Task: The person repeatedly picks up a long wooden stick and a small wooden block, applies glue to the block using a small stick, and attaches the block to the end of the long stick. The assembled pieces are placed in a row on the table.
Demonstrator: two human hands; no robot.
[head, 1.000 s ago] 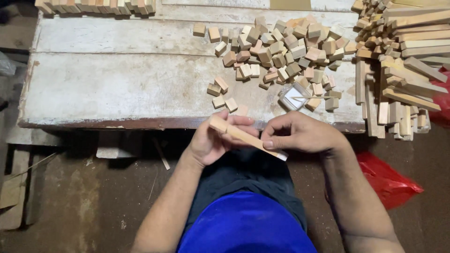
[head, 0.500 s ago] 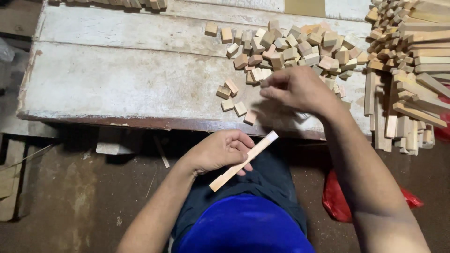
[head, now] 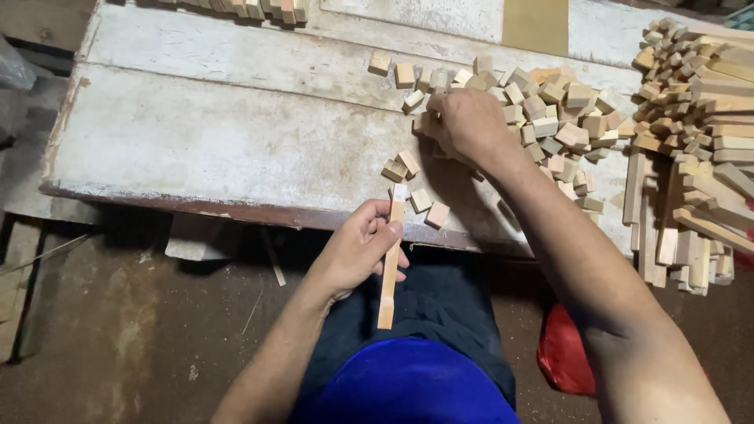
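Note:
My left hand (head: 360,250) grips a thin wooden stick (head: 389,267) over my lap; the stick stands nearly upright in the picture, its top end by the table's front edge. My right hand (head: 466,126) reaches out over the worn white table (head: 204,133) and rests on the left side of a heap of small wooden blocks (head: 550,118), fingers curled around one block (head: 424,122). A few loose blocks (head: 408,169) lie near the table edge, just above the left hand.
A stack of longer wooden sticks and slats (head: 699,149) fills the table's right end. More blocks line the far edge (head: 251,8). A red bag (head: 567,353) lies on the dirt floor by my right leg. Wooden scraps (head: 196,239) sit under the table.
My right hand left the stick and reached forward to the block heap, moving to its left side. My left hand turned the stick from slanted to almost upright.

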